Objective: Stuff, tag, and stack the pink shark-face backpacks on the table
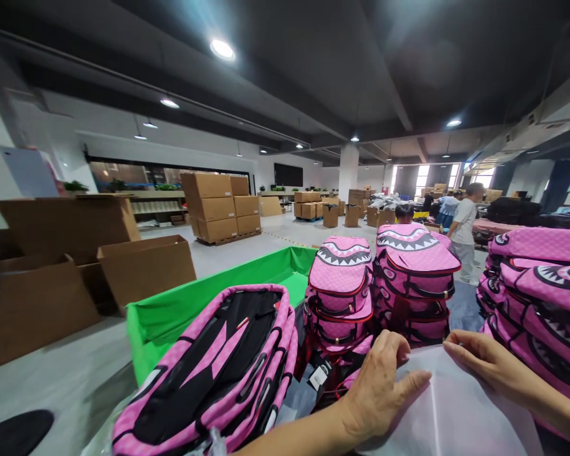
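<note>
My left hand (377, 389) and my right hand (491, 366) both grip the top edge of a translucent white plastic bag (449, 405), holding it spread between them. A pink backpack with a black back panel (209, 367) lies on its back at the lower left, with a clear plastic wrapping at its bottom edge. Right behind my left hand stand stacks of pink shark-mouth backpacks (339, 285) (413, 272). Another pink stack (539, 297) sits just past my right hand.
A green-lined bin (213, 297) stands left of the stacks, with open cardboard boxes (145, 269) beyond it. Stacked cartons on a pallet (221, 209) rest on the grey floor. A person in a white shirt (464, 231) stands at the back right near other workers.
</note>
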Demonstrator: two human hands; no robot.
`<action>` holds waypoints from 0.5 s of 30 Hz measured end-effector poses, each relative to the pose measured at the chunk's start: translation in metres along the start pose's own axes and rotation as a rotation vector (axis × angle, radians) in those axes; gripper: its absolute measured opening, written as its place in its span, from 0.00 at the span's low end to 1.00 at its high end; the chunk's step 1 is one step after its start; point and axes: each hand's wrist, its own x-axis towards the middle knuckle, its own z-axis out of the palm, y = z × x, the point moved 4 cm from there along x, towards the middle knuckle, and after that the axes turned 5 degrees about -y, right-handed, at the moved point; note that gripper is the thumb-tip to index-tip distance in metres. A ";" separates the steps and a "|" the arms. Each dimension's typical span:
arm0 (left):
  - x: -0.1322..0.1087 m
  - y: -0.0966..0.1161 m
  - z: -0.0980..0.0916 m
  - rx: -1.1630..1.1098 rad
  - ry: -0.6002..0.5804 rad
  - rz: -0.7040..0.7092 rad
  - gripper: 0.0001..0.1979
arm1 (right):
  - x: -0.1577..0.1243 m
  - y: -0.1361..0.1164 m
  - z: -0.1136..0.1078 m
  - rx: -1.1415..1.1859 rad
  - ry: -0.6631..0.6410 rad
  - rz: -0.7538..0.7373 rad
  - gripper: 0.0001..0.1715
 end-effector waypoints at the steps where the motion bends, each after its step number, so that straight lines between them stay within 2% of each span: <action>1: 0.000 -0.001 0.002 -0.015 0.002 0.001 0.19 | 0.001 0.000 0.001 0.006 -0.002 -0.014 0.36; 7: -0.005 -0.013 0.007 -0.183 -0.036 0.007 0.24 | -0.003 0.010 0.003 0.011 -0.112 0.007 0.38; 9: -0.009 -0.019 0.007 -0.273 -0.066 -0.008 0.28 | -0.012 0.012 -0.004 -0.026 -0.092 0.000 0.37; 11: -0.014 -0.022 0.007 -0.308 -0.109 -0.011 0.30 | -0.030 0.009 -0.017 -0.128 0.109 -0.065 0.35; 13: -0.021 -0.021 0.007 -0.294 -0.144 0.001 0.29 | -0.059 0.001 -0.025 -0.278 0.424 -0.179 0.29; 14: -0.024 -0.020 0.008 -0.281 -0.165 0.010 0.29 | -0.075 -0.005 -0.022 -0.345 0.539 -0.244 0.25; 15: -0.028 -0.018 0.008 -0.271 -0.184 0.024 0.30 | -0.090 -0.010 -0.015 -0.394 0.599 -0.298 0.20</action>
